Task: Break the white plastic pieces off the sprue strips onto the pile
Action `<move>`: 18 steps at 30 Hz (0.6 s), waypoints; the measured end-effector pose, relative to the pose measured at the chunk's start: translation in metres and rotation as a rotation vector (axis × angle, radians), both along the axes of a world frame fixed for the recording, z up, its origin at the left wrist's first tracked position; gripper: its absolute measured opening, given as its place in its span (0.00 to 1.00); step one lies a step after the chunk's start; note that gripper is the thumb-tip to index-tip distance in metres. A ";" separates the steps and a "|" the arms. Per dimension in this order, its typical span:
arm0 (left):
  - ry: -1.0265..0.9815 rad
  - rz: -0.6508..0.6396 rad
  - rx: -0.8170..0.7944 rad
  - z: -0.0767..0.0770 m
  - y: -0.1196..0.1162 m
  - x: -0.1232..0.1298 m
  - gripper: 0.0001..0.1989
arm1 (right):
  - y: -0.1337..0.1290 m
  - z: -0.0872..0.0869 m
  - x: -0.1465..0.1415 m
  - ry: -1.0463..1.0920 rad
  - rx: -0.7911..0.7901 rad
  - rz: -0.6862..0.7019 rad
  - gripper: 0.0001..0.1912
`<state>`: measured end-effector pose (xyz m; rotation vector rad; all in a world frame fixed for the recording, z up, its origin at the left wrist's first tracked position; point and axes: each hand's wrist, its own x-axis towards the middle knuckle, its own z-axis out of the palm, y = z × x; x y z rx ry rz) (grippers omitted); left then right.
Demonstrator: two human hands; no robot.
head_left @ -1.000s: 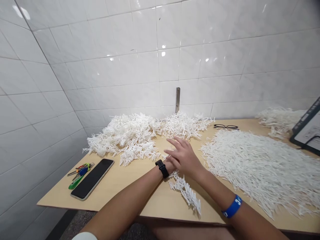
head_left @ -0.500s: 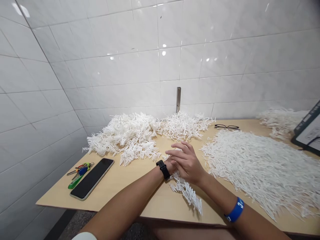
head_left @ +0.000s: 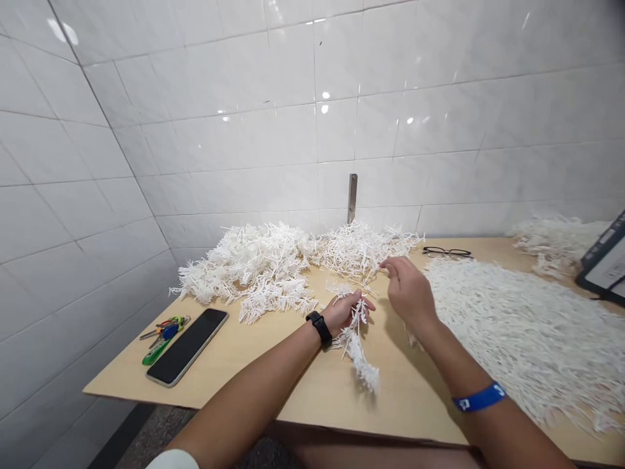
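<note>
Looks out from the person's head, above and behind the left grip point(head_left: 347, 310) and the right grip point(head_left: 411, 290), facing forward and down across the counter point(head_left: 273, 365). Sits near enough to show both forearms point(head_left: 263, 381) running from the bottom edge up to the grips. Takes in the tiled wall point(head_left: 273, 143) beyond the grips and the side wall point(head_left: 63, 221) well to their left, and cuts off the dark-edged panel point(head_left: 604, 264) far to their right. Sees the grips below and right of centre.
</note>
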<state>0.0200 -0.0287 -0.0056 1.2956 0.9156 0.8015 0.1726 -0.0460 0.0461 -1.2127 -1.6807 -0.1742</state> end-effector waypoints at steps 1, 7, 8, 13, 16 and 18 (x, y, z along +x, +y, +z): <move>-0.049 -0.057 -0.060 0.000 0.003 0.000 0.30 | 0.009 -0.007 0.015 -0.027 -0.098 -0.094 0.17; -0.129 -0.096 -0.098 -0.009 0.007 -0.002 0.28 | 0.018 -0.026 0.035 -0.187 -0.329 -0.221 0.26; -0.137 -0.101 -0.094 -0.010 0.007 -0.001 0.27 | 0.015 -0.024 0.026 -0.169 -0.278 -0.143 0.24; -0.127 -0.006 -0.052 -0.006 -0.003 0.006 0.19 | -0.007 -0.013 -0.025 -0.162 -0.142 0.188 0.25; -0.125 0.043 0.013 -0.002 -0.010 0.010 0.13 | -0.014 -0.017 -0.046 -0.197 -0.119 0.119 0.26; -0.124 0.105 0.027 -0.002 -0.011 0.012 0.11 | -0.014 -0.020 -0.052 -0.190 -0.109 0.087 0.21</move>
